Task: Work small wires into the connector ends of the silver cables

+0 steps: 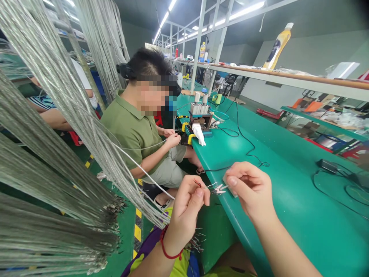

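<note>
My left hand (188, 204), with a red cord on its wrist, is closed around the end of a cable. Thin stripped wires (210, 186), red and pale, stick out from its fingertips toward the right. My right hand (250, 188) is closed in a pinch over the table edge. Just left of its fingertips is a small metal clip (220, 189) with a dark end, close to the wire tips. What the right fingertips grip is too small to make out. A pale block (234, 192) shows at the table edge, partly hidden by that hand.
Braided cables (72, 96) hang in thick bundles on the left. A co-worker (129, 127) in a green shirt sits ahead, holding a cable. On the green table (276, 173) stand a small press (200, 115) and black cords (248, 142). A shelf (288, 77) with bottles runs above.
</note>
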`<state>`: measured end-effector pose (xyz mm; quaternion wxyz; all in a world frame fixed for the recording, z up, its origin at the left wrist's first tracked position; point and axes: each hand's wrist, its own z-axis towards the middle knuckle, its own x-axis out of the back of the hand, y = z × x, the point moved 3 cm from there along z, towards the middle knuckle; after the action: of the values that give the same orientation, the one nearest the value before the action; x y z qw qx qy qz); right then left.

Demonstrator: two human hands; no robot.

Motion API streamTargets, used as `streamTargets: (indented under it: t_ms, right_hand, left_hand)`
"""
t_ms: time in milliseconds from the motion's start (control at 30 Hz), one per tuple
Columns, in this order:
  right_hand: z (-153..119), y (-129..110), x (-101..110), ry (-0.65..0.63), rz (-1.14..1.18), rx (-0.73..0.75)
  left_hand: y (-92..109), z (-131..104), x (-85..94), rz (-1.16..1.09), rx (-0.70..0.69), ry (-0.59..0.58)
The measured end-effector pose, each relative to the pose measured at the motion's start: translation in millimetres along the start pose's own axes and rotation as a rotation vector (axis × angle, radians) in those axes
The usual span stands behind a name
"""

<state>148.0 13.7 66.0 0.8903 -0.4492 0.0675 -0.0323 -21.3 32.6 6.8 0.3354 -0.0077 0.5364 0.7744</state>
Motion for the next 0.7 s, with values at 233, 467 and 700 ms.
streamTargets:
  t_ms: [233, 467, 700]
  right_hand:
    - [-11, -28, -9, -0.068, -0.093, 0.177]
    - [-11, -36, -13, -0.08, -0.128, 0.221]
    - [-13, -37, -12, -0.097, -0.137, 0.179]
  left_hand:
    - [-2, 1, -0.4, 0.01, 0.02, 0.002]
    - [-2, 2, -2.1, 0.013, 0.03, -0.003]
    - [-1, 0, -2.7, -0.013, 0.062, 0.0]
